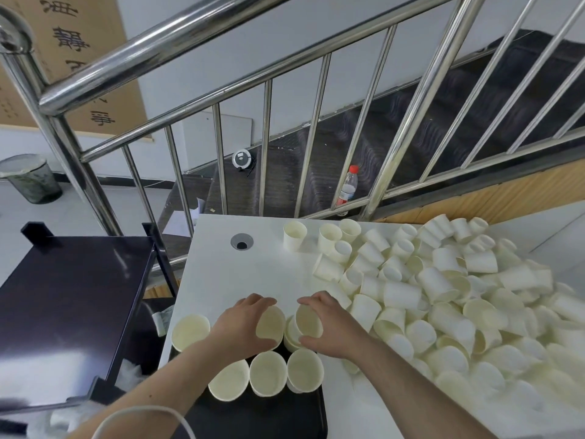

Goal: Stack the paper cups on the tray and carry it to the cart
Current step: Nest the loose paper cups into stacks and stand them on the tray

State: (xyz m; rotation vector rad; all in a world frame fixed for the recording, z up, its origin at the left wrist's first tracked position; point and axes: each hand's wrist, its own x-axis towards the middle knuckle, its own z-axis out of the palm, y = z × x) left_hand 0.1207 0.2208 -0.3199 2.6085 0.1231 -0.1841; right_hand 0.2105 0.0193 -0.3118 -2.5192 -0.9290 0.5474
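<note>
A dark tray (272, 413) lies on the white table's (228, 274) near left part. Several upright cream paper cups stand on it, among them one at the far left (190, 331) and a front row (268, 373). My left hand (240, 324) grips a cup (270, 324) above the tray. My right hand (329, 324) grips another cup (308, 321) right beside it. A large heap of loose paper cups (443, 296) covers the table's right side.
A dark cart (63, 286) stands left of the table, its top shelf bare. A steel stair railing (221, 80) runs behind the table. Beyond it are dark stairs, a plastic bottle (348, 188) and a wastebin (30, 179). A cable hole (242, 241) sits in the tabletop.
</note>
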